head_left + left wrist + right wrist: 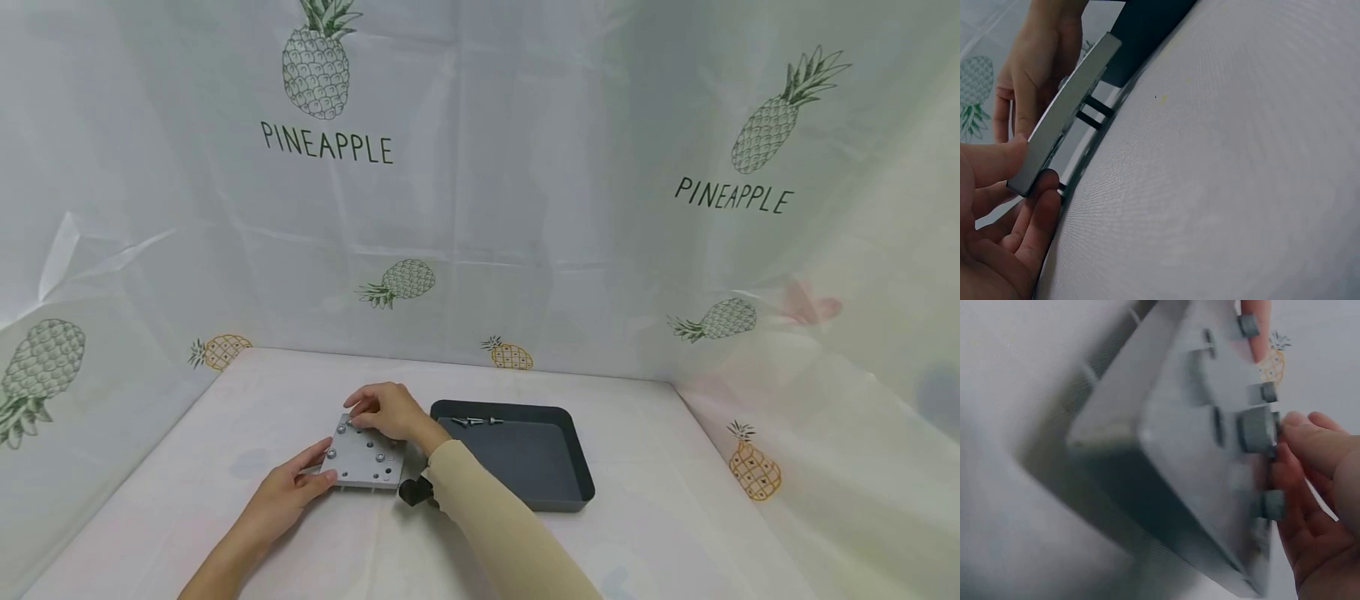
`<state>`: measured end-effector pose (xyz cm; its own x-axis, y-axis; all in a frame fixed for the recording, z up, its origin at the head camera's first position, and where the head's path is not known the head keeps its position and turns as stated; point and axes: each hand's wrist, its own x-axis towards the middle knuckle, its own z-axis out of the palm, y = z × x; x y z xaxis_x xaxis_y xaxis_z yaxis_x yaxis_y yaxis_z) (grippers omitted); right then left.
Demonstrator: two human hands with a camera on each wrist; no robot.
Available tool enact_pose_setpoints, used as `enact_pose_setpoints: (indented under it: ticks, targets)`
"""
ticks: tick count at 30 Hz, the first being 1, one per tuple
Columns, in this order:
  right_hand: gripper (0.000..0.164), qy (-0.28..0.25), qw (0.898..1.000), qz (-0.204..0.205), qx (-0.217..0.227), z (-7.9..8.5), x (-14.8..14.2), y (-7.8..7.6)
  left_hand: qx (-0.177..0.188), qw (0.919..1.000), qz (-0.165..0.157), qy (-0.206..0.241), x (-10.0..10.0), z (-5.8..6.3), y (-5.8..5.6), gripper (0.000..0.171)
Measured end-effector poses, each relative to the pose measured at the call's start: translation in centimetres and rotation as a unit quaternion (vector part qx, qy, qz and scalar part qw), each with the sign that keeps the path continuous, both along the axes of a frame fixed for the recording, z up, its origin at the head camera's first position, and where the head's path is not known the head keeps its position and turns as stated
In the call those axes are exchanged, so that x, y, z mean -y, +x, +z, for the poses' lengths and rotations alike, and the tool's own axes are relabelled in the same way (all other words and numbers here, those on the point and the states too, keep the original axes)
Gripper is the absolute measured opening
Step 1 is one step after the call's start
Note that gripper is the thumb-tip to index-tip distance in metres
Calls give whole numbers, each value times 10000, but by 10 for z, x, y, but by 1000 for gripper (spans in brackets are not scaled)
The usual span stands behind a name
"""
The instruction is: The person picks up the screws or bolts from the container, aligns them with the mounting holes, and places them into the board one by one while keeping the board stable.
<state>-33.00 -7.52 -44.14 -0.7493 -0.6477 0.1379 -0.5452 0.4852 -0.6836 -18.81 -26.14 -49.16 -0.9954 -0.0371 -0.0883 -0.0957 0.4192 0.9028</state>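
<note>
A grey metal plate point(358, 468) with holes and several bolts is held a little above the table, bolt shanks poking out below. My left hand point(285, 493) grips its left edge, thumb over the rim and fingers underneath, as the left wrist view shows. At the plate's far edge, my right hand point(393, 410) pinches a bolt between thumb and fingers; its tip is partly hidden by them. Other bolt heads stand on the near part, one bolt point(332, 454) by the left fingers and another bolt point(380, 457) towards the right. The right wrist view is blurred.
Right of the plate lies a dark grey tray point(525, 500), its left part behind the right forearm. Several loose bolts point(475, 422) lie near its far side. A black object point(415, 492) sits by the right wrist. Pineapple-print sheeting point(510, 208) surrounds the table.
</note>
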Motion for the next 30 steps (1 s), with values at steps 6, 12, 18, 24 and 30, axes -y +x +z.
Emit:
enact_pose_setpoints:
  ticks: [6,12,18,24,30]
  targets:
    - [35,531,9969,524,-258,22,-19,3,53,9999,63,-70,-1,-1,1,75]
    - [39,730,9923,910,-404,48,-66,-1,99,9999,57,-55,-2,-2,1,77]
    - [39,978,9912,761,-460,58,-125,-8,90,9999,40,-64,0,-3,0,79]
    - [39,1033,9913,644,-497,57,-177,-13,88,9999,9,-84,0,-2,0,80]
    - [41,1207,9911,472,-317,44,-209,-18,32,9999,11,-118,-1,-2,0,78]
